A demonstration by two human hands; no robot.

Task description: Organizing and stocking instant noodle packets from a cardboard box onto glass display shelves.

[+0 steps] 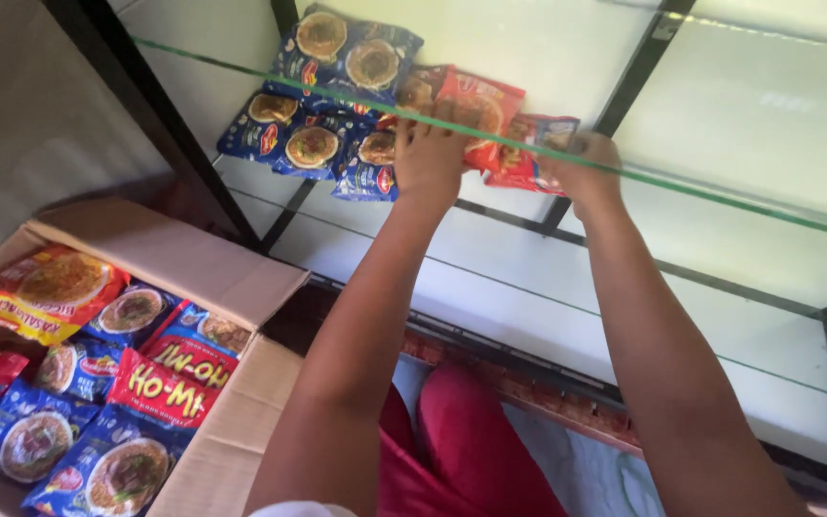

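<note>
A: Right, nearest the camera, lower left, the cardboard box [241,402] stands with its flaps folded out, and it is packed with noodle packets: blue packets [112,474] with bowls pictured on them, a red packet [169,383] lying across the middle, and an orange and yellow packet [45,292] at the far corner.

B: And between the arms, a bit of red clothing [471,450] at the bottom of the view.

A: Yes. Both bare arms reach up and away from the box to the glass shelf [748,206], whose green front edge runs slantwise across the picture.

B: What do the hands hold?

A: The left hand [430,158] has its fingers curled over the end of a red noodle packet [476,105], right at the glass edge. The right hand [588,168] grips a second red packet [538,144] just beside the first, fingers closed on its side. Both packets lie on the shelf, touching one another.

B: And further back?

A: To the left of the red ones, a cluster of blue shelf packets [313,139] lies flat on the same glass, overlapping, with one large blue pack [346,53] farthest in.

B: The cabinet itself?

A: Dark metal frame bars [629,81] cross behind the glass, and a lower pane shows underneath. A dark upright [160,124] stands between the box and the shelf. The back wall looks pale, seen through the glass.
</note>
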